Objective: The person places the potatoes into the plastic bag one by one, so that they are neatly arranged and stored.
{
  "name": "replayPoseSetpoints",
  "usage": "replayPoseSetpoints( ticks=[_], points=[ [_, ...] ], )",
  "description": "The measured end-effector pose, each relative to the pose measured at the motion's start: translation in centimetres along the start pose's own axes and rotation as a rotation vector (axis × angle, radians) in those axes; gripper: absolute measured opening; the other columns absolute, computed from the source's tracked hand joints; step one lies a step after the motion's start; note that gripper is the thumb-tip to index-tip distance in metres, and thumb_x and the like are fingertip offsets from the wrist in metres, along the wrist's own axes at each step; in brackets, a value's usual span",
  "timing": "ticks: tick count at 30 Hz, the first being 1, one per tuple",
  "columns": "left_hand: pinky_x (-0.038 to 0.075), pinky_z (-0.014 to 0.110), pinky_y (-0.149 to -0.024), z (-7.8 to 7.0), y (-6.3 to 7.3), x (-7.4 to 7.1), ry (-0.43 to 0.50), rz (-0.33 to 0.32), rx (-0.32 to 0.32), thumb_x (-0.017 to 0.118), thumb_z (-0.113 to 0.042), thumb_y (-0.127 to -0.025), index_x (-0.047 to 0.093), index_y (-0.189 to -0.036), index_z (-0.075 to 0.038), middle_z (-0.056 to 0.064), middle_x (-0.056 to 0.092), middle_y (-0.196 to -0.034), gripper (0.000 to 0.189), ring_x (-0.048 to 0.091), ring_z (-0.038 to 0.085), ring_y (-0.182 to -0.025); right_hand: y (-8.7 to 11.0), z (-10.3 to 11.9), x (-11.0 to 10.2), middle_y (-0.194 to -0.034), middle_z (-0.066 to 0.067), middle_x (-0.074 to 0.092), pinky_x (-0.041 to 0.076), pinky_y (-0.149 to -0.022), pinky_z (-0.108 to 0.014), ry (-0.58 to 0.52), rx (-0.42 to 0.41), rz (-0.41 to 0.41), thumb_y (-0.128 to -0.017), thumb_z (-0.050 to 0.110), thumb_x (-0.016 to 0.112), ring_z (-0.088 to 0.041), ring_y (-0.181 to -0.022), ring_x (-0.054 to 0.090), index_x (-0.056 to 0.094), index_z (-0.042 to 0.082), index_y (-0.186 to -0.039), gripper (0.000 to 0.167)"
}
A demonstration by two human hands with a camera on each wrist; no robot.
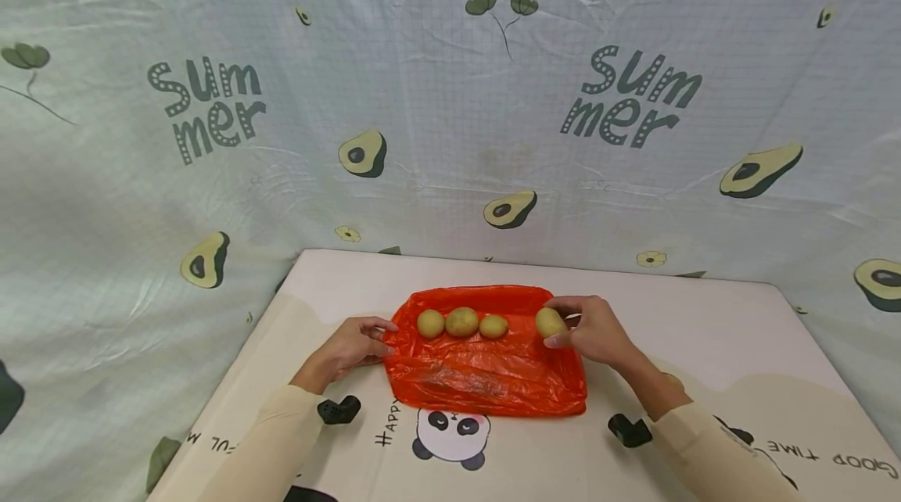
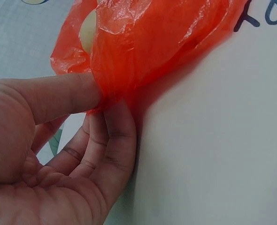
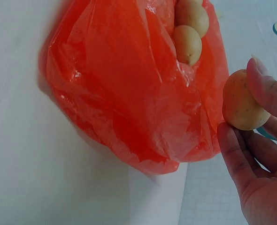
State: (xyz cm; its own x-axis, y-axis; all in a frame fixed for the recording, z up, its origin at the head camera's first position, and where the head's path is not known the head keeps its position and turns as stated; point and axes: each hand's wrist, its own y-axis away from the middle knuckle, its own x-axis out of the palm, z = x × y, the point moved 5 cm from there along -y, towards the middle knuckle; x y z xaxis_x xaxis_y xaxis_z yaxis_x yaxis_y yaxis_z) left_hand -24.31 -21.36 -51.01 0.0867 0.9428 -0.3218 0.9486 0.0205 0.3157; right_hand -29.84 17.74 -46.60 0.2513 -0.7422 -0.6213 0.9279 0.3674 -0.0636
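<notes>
A red plastic bag [image 1: 486, 377] lies spread on the table, with three potatoes [image 1: 461, 323] in a row on it towards the back. My left hand [image 1: 352, 346] pinches the bag's left edge between thumb and fingers; the left wrist view shows the red film [image 2: 129, 56] caught there. Over the bag's right end, my right hand [image 1: 591, 328] grips another potato [image 1: 550, 323]. That held potato [image 3: 242, 101] sits between thumb and fingertips in the right wrist view, apart from the other potatoes [image 3: 188, 44].
Partly hidden behind my right forearm, a yellowish round thing [image 1: 673, 381] rests on the table. The pale table [image 1: 535, 455] has a printed panda and lettering. A curtain [image 1: 450, 95] with avocado prints hangs behind the table and along its left side.
</notes>
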Motion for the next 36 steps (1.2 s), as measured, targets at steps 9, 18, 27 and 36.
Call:
replayPoseSetpoints(
  ticks=[9,18,27,36],
  points=[
    [0.065,0.034,-0.085,0.1,-0.2,-0.1,0.016,-0.002,-0.011,0.072,0.004,-0.091,0.067,-0.129,-0.002,0.013,0.071,-0.104,0.038,0.07,0.02,-0.088,-0.4,0.2,0.5,-0.115,-0.013,0.075,0.064,-0.09,-0.042,0.006,-0.018,0.009,-0.079,0.008,0.087,-0.025,-0.101,0.067,0.074,0.003,-0.122,0.045],
    [0.065,0.034,-0.084,0.0,0.0,0.0,0.003,0.004,0.005,0.072,0.003,-0.091,0.066,-0.13,0.0,0.013,0.07,-0.105,0.039,0.069,0.02,-0.086,-0.8,0.4,1.1,-0.113,-0.013,0.075,0.064,-0.089,-0.042,0.012,-0.039,0.009,-0.079,0.007,0.087,-0.026,-0.101,0.068,0.075,0.003,-0.12,0.043],
    [0.065,0.034,-0.084,0.1,0.0,0.0,-0.001,0.006,0.002,0.072,0.003,-0.091,0.066,-0.13,0.0,0.013,0.07,-0.105,0.039,0.069,0.02,-0.086,-1.2,0.7,1.6,-0.114,-0.013,0.075,0.063,-0.087,-0.04,0.031,-0.011,0.017,-0.078,0.006,0.086,-0.026,-0.1,0.066,0.074,0.004,-0.122,0.046],
    [0.065,0.034,-0.084,0.1,0.0,0.0,-0.007,0.003,0.009,0.072,0.003,-0.091,0.066,-0.13,0.0,0.014,0.07,-0.105,0.039,0.069,0.02,-0.086,-1.7,0.7,2.0,-0.115,-0.011,0.074,0.063,-0.087,-0.041,0.061,-0.005,0.032,-0.078,0.006,0.086,-0.025,-0.102,0.065,0.074,0.005,-0.122,0.046]
  ],
)
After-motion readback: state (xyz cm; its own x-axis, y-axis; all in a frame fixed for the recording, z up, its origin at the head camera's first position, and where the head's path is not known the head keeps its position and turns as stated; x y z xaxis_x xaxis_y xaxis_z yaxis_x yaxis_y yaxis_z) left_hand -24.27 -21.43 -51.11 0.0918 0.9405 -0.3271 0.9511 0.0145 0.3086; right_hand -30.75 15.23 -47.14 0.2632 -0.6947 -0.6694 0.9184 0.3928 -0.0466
